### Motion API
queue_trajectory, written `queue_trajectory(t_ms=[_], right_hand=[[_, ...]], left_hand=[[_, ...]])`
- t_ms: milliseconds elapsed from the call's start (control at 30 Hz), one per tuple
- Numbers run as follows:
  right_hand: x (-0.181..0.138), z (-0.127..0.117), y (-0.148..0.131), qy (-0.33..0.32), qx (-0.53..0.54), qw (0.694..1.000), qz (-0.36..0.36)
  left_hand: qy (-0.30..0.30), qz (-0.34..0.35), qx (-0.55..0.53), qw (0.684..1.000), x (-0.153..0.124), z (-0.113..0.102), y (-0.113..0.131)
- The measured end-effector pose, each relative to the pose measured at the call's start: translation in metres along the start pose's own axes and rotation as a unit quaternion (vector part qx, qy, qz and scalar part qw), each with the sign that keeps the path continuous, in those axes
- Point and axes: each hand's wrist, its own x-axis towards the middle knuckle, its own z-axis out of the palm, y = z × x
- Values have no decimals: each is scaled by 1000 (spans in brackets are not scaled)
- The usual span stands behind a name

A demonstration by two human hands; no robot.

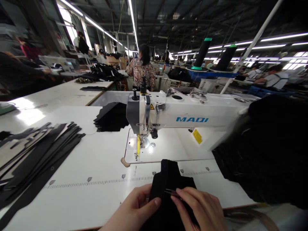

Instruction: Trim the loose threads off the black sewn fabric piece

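Right now, by label —
fabric pos: black fabric piece (168, 179) lies at near table edge, between both hands, just in front of the sewing machine (168, 117)
axis: long axis runs away from the person, narrow end twd the presser foot (143, 141)
L hand (134, 208): thumb + fingers pinched on the piece's left edge
R hand (199, 207): closed on a thin dark tool, prob. tweezers (172, 192), tip resting on the cloth
nearer: both touch it — neither reaches
material: matte, soft, limp; table (96, 166) smooth white w/ printed ruler
strips (36, 154): flat stiff grey-black strips fanned at left
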Motion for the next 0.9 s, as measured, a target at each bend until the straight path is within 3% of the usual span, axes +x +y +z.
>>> queue_trajectory(t_ms=[133, 433, 600, 900], right_hand=[[2, -3, 6, -14, -28, 999, -42], [1, 0, 7, -13, 16, 999, -40], [0, 2, 6, -5, -10, 997, -77], [-3, 5, -1, -25, 7, 999, -36]], left_hand=[[9, 2, 5, 1000, -2, 3, 2], [7, -4, -4, 1000, -1, 0, -1], [59, -47, -11, 997, 1, 1, -6], [68, -43, 69, 994, 2, -2, -10]])
